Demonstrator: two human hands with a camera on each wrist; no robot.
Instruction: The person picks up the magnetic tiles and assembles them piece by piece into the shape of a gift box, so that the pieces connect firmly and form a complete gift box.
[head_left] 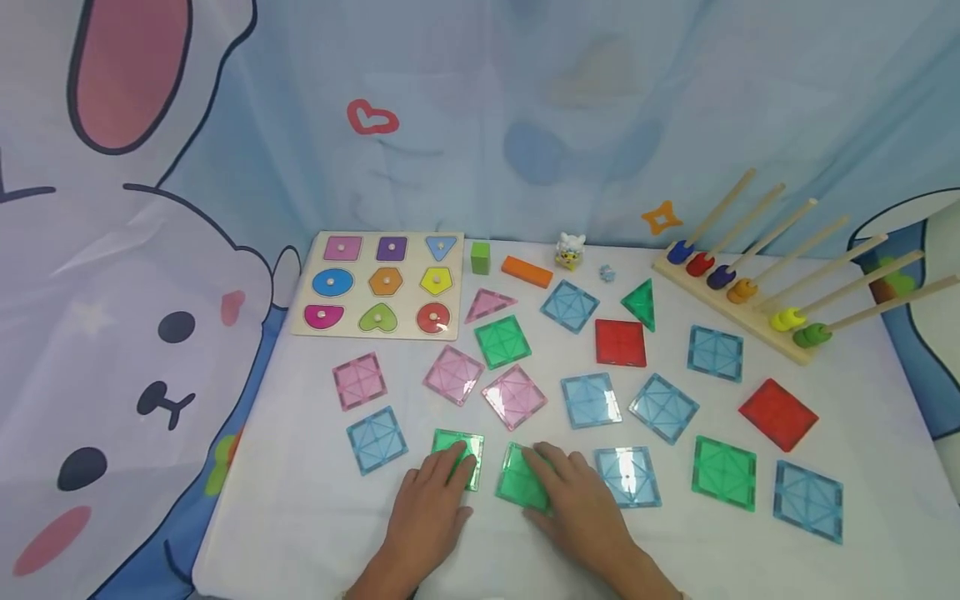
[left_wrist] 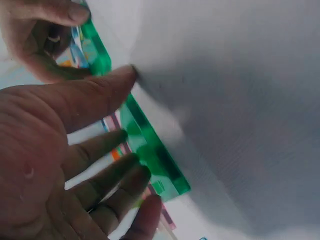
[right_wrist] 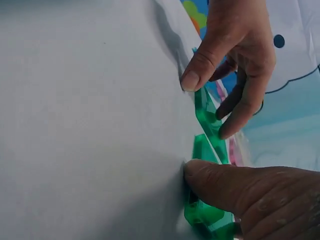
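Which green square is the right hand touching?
The green square just right of the one under the left hand; the right hand overlaps no other green square.

A thin gap runs between the left hand [head_left: 426, 504] and the right hand [head_left: 583, 508], and on between the green squares [head_left: 517, 483]. A pink square [head_left: 514, 397] lies just past it. A blue square [head_left: 636, 477] sits close on the right hand's right side. The left hand has more room on its left, over the white table [head_left: 292, 508]. The pink square and blue square lie flat, so a hand could go over them, but tall sticks [head_left: 775, 233] block the back right.
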